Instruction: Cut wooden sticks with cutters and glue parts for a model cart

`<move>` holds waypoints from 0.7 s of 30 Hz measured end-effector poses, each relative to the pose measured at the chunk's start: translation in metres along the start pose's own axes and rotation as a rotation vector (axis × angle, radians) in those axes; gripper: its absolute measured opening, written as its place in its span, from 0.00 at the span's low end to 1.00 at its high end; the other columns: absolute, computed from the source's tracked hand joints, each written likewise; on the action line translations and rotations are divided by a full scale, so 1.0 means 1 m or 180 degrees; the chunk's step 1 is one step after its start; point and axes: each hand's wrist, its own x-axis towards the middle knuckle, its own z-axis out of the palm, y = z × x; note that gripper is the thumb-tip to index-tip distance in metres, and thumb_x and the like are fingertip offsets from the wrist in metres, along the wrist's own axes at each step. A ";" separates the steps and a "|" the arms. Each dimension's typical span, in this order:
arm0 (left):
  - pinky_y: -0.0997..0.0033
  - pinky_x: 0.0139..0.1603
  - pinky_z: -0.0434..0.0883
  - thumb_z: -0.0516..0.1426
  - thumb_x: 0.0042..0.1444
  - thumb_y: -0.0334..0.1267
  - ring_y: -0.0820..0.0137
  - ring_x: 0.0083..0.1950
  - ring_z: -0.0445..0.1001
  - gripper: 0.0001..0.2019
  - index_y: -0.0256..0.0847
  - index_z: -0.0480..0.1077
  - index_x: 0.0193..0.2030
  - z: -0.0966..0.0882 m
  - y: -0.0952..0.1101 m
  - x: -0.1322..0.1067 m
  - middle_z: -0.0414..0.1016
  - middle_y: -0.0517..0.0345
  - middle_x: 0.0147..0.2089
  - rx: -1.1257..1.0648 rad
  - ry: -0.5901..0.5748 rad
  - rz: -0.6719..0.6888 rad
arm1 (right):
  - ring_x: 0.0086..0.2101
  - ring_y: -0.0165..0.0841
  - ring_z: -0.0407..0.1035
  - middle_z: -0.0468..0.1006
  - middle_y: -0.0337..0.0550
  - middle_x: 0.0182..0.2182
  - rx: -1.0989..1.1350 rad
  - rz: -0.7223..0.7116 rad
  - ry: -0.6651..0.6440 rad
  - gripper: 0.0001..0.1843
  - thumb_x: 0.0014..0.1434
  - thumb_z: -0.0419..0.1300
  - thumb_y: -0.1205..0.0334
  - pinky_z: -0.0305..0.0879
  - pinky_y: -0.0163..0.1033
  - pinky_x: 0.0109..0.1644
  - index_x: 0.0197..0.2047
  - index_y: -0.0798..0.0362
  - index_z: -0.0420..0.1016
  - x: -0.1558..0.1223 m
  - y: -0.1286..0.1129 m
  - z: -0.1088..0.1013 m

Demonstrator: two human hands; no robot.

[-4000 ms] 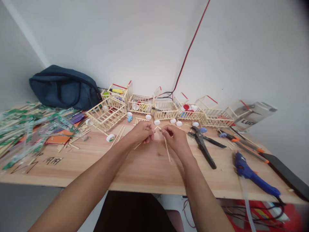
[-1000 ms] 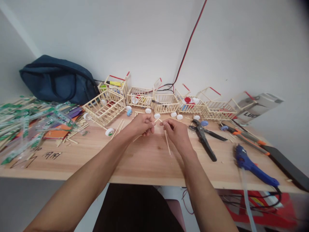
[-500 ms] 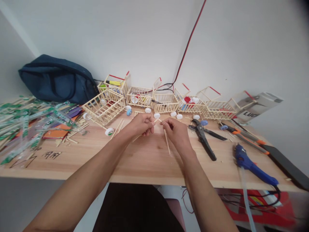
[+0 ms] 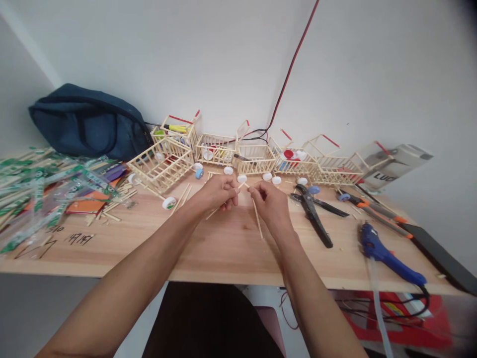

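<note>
Above the middle of the wooden table, my left hand [image 4: 220,193] pinches a thin wooden stick [image 4: 213,214] whose lower end shows below the fingers. Just to the right, my right hand [image 4: 272,205] pinches another wooden stick [image 4: 258,219] that slants down toward me. The upper tips of the two sticks meet or nearly meet between my fingertips; I cannot tell whether they are joined. Behind my hands stand small stick-built carts [image 4: 257,158] with white bottle caps [image 4: 242,178] at their bases. Loose sticks [image 4: 183,195] lie beside my left wrist.
Black-handled pliers [image 4: 316,219], orange-handled pliers [image 4: 383,217], a blue glue gun [image 4: 389,261] and a black flat object [image 4: 439,258] lie at the right. On the left are a heap of wrapped chopsticks [image 4: 40,189] and a blue bag [image 4: 93,124]. A cable [image 4: 294,59] runs down the wall.
My hands and the two sticks stay almost in place, the sticks' tips still together. The view has shifted very slightly.
</note>
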 end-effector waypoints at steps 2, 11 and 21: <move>0.82 0.14 0.58 0.53 0.58 0.27 0.80 0.14 0.63 0.09 0.36 0.61 0.27 0.000 0.001 -0.001 0.70 0.62 0.20 -0.0002 0.0007 -0.0005 | 0.27 0.33 0.65 0.74 0.42 0.25 0.0001 -0.0034 0.0009 0.10 0.58 0.54 0.60 0.57 0.37 0.33 0.27 0.53 0.71 0.000 0.000 0.000; 0.82 0.14 0.58 0.53 0.59 0.27 0.80 0.15 0.64 0.09 0.36 0.61 0.27 0.000 0.004 -0.002 0.70 0.62 0.20 0.0022 0.0019 -0.0063 | 0.28 0.33 0.65 0.74 0.41 0.25 0.0004 0.0020 0.0007 0.09 0.58 0.54 0.60 0.58 0.37 0.34 0.28 0.52 0.71 -0.001 -0.004 -0.001; 0.82 0.15 0.58 0.54 0.59 0.30 0.80 0.15 0.64 0.08 0.36 0.62 0.28 -0.002 0.003 -0.001 0.71 0.62 0.21 0.0036 0.0049 -0.0190 | 0.28 0.33 0.66 0.75 0.42 0.27 0.0089 0.0030 -0.0026 0.10 0.58 0.54 0.60 0.59 0.38 0.34 0.30 0.54 0.73 0.000 -0.004 0.001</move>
